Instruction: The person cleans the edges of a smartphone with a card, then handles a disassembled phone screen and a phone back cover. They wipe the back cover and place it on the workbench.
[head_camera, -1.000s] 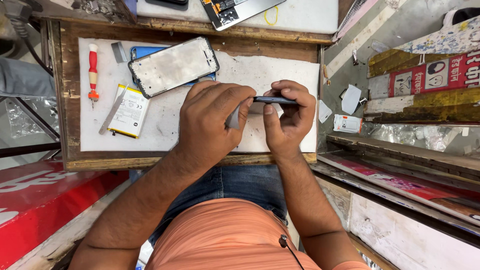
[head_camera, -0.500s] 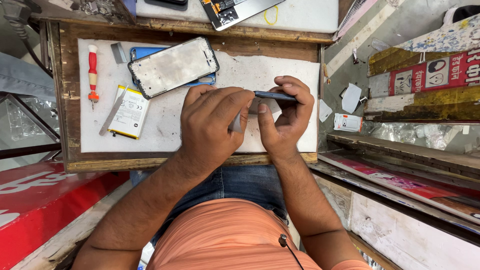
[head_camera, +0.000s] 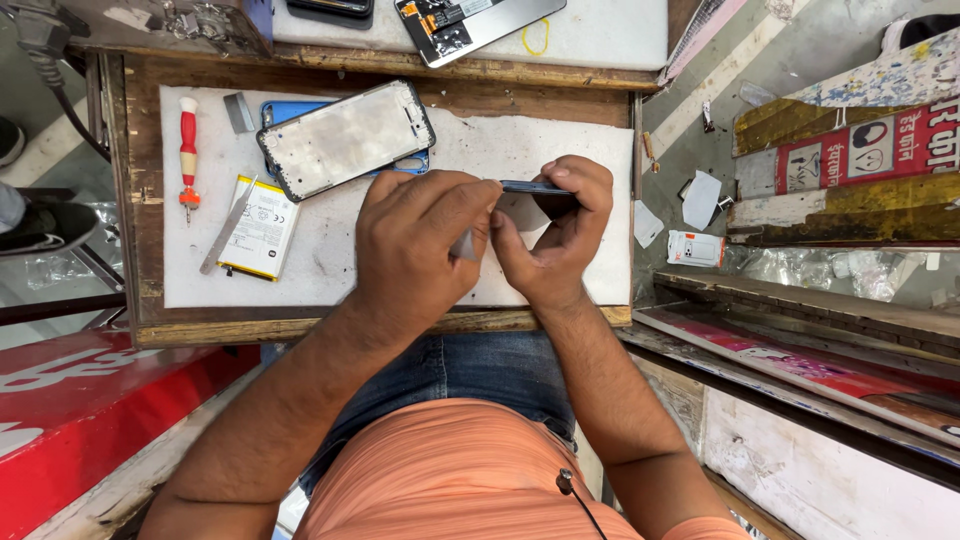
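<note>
My right hand (head_camera: 555, 235) pinches a thin dark phone panel (head_camera: 535, 190) edge-on above the white mat (head_camera: 330, 250); my left hand (head_camera: 415, 250) clamps a pale flat tool (head_camera: 465, 243) against its near end.

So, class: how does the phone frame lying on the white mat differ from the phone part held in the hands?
The phone frame lies flat and untouched on the white mat; the held part is gripped edge-on between the left hand and right hand. The frame shows its whole pale face; the held part shows only a dark edge. Both are thin and flat.
</note>
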